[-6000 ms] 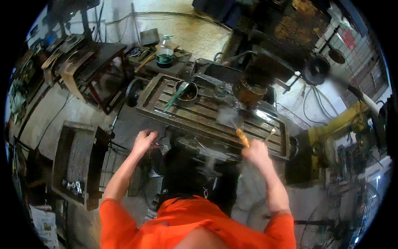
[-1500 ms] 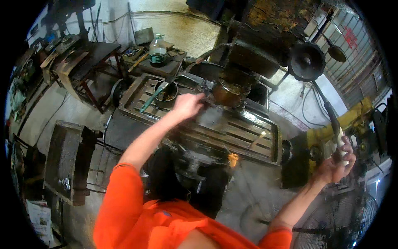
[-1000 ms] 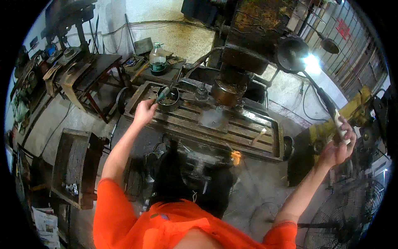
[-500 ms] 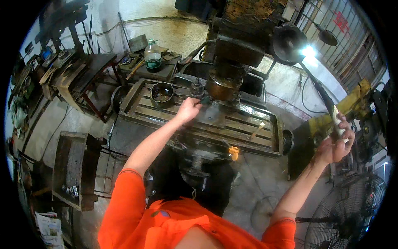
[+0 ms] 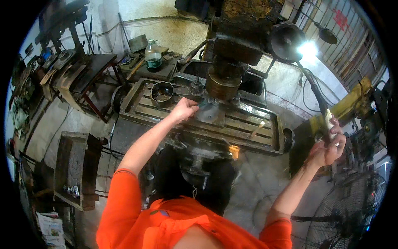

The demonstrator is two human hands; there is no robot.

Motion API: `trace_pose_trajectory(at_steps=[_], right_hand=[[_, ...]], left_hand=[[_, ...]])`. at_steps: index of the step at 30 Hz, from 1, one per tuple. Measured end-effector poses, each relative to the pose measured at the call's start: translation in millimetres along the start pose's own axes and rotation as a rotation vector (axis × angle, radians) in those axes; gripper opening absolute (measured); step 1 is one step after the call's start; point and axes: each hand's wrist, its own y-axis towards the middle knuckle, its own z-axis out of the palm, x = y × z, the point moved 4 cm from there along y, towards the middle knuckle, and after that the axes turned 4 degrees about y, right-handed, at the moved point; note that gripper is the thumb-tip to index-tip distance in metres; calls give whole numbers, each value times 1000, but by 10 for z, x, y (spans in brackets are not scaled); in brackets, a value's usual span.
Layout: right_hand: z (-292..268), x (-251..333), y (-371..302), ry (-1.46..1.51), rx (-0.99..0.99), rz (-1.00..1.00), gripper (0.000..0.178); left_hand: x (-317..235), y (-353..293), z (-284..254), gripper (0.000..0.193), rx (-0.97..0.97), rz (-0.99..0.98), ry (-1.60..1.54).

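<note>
Extending rightward from the curled left hand [image 5: 185, 111], which gripped and hid its near end, a dark green tool [image 5: 203, 104] was blurred; the right hand [image 5: 326, 148] enclosed and partly hid a pale handle [image 5: 329, 119].

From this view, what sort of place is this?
Probably a metalworking or machine shop: there's a slotted table, a heavy, grimy machine head above it, and a worn bench off to the left.
</note>
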Motion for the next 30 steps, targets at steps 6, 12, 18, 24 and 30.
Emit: trace_pose_trajectory(at_steps=[6,12,18,24,30], right_hand=[[-5,-47,-97,66,-10,18,23],[-43,-107,-202,75,-5,-6,28],[-30,-140,-290,86,-12,-21,36],[-81,-208,-394,133,-3,-34,36],[-139,-279,-530,121,2,16,29]], left_hand=[[99,-25,21,35,23,-40,-75],[160,-172,19,20,74,-8,-47],[134,-345,83,21,107,22,-3],[97,-394,81,25,30,144,198],[45,-442,77,30,24,153,257]])
